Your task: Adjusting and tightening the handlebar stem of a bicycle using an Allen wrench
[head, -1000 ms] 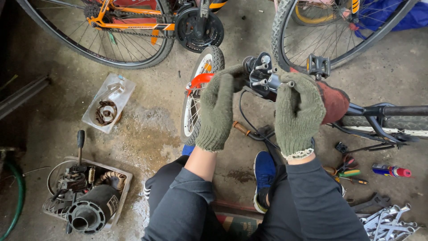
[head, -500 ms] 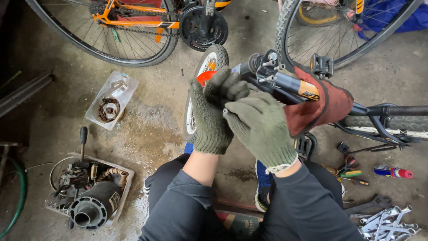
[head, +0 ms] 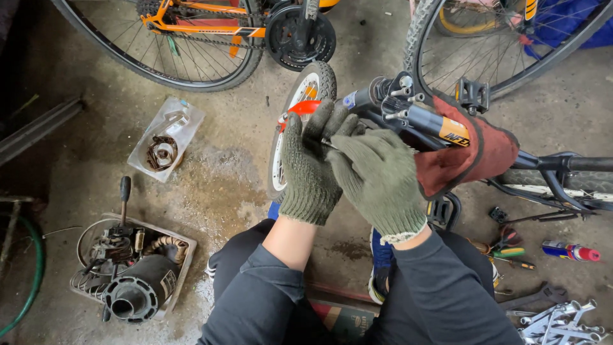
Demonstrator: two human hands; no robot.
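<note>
While the gloved left hand [head: 311, 166] and right hand [head: 380, 182] meet, pinching a thin wire [head: 327, 144], the bike stem [head: 408, 108] sits just beyond them.

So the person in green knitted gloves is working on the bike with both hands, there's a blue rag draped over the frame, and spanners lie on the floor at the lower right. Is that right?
Not quite: the rag draped over the bike frame is red, not blue, as the head view shows. The rest holds: the left hand and right hand wear green knitted gloves, and spanners lie at the lower right.
</note>
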